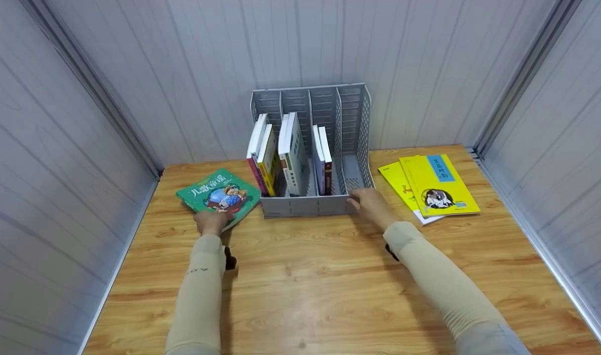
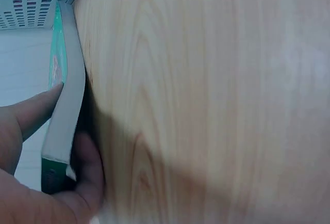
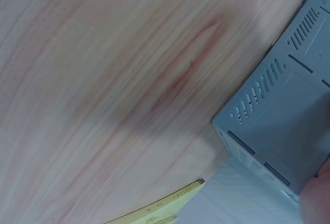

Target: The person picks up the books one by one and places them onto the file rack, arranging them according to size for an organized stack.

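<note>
A green picture book (image 1: 221, 190) lies on the table left of a grey file rack (image 1: 308, 206). My left hand (image 1: 212, 220) grips its near corner; in the left wrist view the thumb lies on the cover and the fingers curl beneath the green book (image 2: 72, 74), whose near edge is lifted a little. My right hand (image 1: 372, 204) holds the front right corner of the rack, its fingers at the top of the low front wall. Only a bit of that hand (image 3: 315, 198) shows in the right wrist view, against the grey rack (image 3: 289, 115).
Several books stand upright in the rack's three left slots, among them a yellow-spined book (image 1: 269, 162) and a thick white book (image 1: 293, 158). The rightmost slot holds no book. Two yellow books (image 1: 446, 185) overlap on the table at the right. Panel walls (image 1: 206, 74) enclose the table.
</note>
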The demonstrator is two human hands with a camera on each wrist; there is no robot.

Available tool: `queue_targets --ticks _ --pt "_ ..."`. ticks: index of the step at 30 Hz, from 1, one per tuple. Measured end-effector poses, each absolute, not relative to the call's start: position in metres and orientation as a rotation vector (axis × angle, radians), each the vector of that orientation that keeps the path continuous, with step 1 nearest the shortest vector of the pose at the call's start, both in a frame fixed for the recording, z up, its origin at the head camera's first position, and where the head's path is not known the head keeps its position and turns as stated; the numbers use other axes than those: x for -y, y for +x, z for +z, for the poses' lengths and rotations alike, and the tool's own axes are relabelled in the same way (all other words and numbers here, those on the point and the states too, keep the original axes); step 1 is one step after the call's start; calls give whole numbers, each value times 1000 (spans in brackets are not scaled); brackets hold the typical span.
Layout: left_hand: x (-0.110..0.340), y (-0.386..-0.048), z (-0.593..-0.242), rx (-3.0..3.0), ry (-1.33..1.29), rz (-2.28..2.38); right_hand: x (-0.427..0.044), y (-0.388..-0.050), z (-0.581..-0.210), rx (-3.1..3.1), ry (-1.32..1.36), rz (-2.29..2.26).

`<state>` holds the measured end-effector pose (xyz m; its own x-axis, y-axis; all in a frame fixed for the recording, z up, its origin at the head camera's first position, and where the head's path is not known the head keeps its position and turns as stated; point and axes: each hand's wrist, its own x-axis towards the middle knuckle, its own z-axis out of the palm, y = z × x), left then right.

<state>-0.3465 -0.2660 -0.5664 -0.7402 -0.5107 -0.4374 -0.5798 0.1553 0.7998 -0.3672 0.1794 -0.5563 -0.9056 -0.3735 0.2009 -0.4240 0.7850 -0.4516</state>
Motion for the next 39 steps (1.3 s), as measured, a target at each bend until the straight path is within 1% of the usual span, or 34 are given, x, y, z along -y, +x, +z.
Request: queue_targets --ticks 12,24,28,34,39 --pt "275 -348 -571 -2276 -1091 1966 -180 -367 -556 2874 632 788" --pt "265 -337 -566 -2213 -816 2395 -182 -366 -553 2905 651 775" --pt "259 -335 -559 -2252 -763 2422 -184 -365 -548 2935 635 788" --pt "255 -332 -549 -2471 -702 2318 -187 -364 -538 2925 638 831" --pt "254 -325 -539 -2651 -569 2220 -186 -360 -527 2865 639 920"
